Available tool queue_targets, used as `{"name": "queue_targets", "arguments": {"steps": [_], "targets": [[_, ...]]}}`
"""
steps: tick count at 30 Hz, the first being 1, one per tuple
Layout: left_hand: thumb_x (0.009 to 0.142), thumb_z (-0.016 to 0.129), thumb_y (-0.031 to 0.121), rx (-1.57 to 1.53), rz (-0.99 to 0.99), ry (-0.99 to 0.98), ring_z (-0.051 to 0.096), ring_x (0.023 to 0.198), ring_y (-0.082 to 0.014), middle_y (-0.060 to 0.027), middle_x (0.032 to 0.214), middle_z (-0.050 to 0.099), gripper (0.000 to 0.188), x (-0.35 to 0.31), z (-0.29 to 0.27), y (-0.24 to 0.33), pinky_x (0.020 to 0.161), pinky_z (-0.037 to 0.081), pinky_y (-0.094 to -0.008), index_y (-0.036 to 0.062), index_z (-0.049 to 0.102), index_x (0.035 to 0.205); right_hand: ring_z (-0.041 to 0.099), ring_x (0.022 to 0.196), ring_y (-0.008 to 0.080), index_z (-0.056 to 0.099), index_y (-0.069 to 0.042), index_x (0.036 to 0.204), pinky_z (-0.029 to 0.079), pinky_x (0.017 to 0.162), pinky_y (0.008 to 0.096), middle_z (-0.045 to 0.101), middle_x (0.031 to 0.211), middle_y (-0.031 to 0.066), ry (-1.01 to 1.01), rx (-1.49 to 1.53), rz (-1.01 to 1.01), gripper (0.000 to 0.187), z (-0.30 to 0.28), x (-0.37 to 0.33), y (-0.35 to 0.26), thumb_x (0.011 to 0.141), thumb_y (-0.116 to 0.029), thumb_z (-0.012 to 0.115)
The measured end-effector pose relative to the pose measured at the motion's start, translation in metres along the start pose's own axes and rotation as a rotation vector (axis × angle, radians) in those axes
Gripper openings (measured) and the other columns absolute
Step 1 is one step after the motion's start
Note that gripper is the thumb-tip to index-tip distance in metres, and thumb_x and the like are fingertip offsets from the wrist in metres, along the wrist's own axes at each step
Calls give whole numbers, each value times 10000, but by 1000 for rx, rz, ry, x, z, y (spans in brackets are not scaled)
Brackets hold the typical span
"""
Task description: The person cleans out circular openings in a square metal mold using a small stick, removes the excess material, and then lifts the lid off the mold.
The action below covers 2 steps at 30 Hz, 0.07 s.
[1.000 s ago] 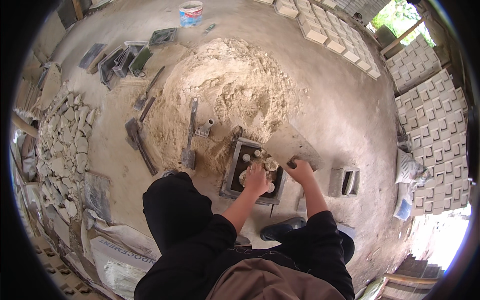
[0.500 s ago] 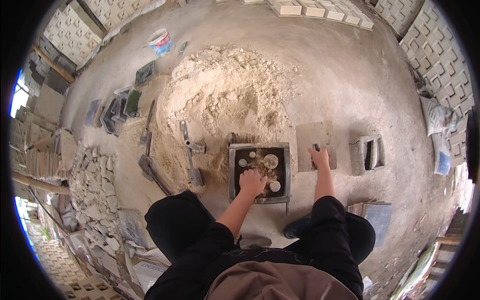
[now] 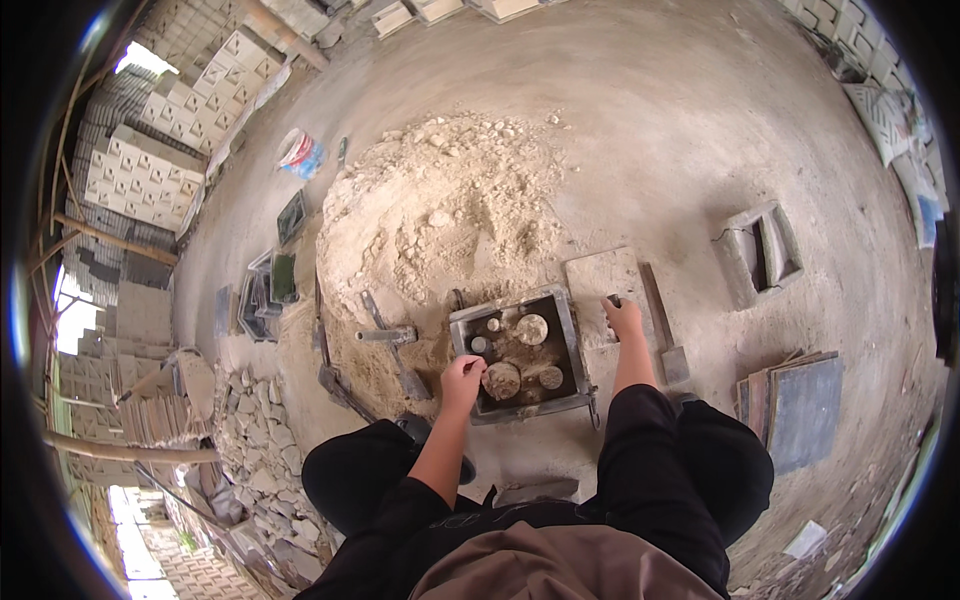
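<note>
In the head view, a square dark-walled box mould (image 3: pixel 575 350) sits on the floor in front of me, with several round discs inside. My left hand (image 3: pixel 463 382) is at the box's left rim, fingers drawn together beside a large rough disc (image 3: pixel 501 381); whatever they pinch is too small to make out. Another pale disc (image 3: pixel 531 329) stands farther back in the box. To the right, my right hand (image 3: pixel 624 318) is closed round a small dark handle (image 3: pixel 614 300) over a flat board (image 3: pixel 600 270). The hand hides the rest of that tool.
A heap of pale sandy material (image 3: pixel 440 200) lies beyond the box. A hammer-like tool (image 3: pixel 385 335) is on its left, a long flat-bladed tool (image 3: pixel 674 364) right of the board. A hollow block (image 3: pixel 765 252), stacked boards (image 3: pixel 805 410) and a bucket (image 3: pixel 300 154) stand farther out.
The view has turned. My left hand has moved from over the box's middle to its left rim, uncovering the large rough disc. My right hand stays over the board with the dark handle.
</note>
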<state>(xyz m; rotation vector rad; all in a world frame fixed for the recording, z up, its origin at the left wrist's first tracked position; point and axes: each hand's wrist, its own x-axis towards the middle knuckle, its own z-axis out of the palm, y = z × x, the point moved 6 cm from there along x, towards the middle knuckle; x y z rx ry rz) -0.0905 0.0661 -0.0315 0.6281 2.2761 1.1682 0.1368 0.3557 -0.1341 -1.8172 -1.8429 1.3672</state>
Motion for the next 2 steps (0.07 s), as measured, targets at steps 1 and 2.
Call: {"name": "queue_targets", "arguments": {"steps": [1,2], "targets": [[826,585,157,-44,-116,-36,633,697,-179,-71,746,651,146,-1,-4,-9,650,487,-289,72,642,930,647,682,253,656,-33,880,490,636,371,651,776,168,39,-32,-20,375,-2,0,-1,719,-371,647],[834,580,165,-92,-235,-76,637,701,-191,-59,758,658,143,-10,-6,-1,665,493,-291,95,654,935,653,722,259,675,-64,931,490,666,380,662,825,169,82,-69,-37,383,-7,-1,1,722,-384,658]]}}
